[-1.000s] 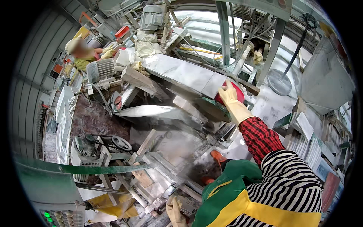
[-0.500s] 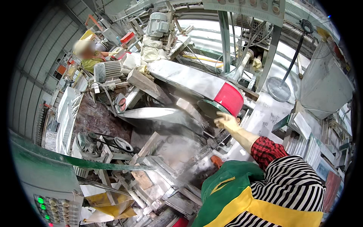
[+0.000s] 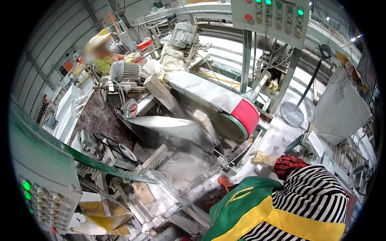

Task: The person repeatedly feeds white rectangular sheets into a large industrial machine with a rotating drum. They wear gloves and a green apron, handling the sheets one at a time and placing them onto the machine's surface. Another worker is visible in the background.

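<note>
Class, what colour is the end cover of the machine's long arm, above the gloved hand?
Red end cover, seen in the head view.

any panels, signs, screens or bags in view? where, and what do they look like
Upper control panel: top centre on a post, grey box, rows of knobs, green lamps and one red.
Lower control panel: lower left, grey slanted face, green lamps, pale knobs.
Yellow bag: bottom left beside that panel, crumpled.
Right hand, gloved, touches none of these.
</note>
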A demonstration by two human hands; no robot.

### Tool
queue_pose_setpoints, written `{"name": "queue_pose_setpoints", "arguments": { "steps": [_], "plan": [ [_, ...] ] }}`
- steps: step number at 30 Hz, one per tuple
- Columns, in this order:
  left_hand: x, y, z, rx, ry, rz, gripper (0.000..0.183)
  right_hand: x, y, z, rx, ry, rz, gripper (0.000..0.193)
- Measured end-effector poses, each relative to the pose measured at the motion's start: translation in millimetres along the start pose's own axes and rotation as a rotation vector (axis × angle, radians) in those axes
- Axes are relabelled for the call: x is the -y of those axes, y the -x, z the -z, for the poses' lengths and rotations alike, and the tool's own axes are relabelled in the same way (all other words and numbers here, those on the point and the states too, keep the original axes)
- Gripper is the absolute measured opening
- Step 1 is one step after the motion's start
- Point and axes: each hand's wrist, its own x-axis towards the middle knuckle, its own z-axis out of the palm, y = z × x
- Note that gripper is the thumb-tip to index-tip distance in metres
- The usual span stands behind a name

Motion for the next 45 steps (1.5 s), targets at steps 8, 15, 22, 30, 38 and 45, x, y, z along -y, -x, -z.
{"name": "queue_pose_setpoints", "arguments": {
  "steps": [8,15,22,30,38,45],
  "plan": [
    [6,2,8,-0.040,0.000,0.037,0.039,28,-39,-59,0.038,-0.077,0.071,0.057],
    [-2,16,30,-0.101,0.044,0.067,0.040,49,-22,-110,0.132,0.106,0.204,0.052],
    [-60,52,93,-0.214,0.379,0.080,0.046,91,-23,-143,0.310,0.131,0.386,0.054],
    [-285,66,146,0.115,1.098,-0.935,0.075,222,43,-174,0.617,-0.486,0.383,0.057],
    [-368,74,227,1.333,1.512,-0.255,0.066,225,37,-84,0.275,-0.903,0.411,0.066],
    [-374,77,203,1.559,1.615,-0.227,0.042,230,70,-58,0.195,-0.402,0.570,0.088]
  ]
}}
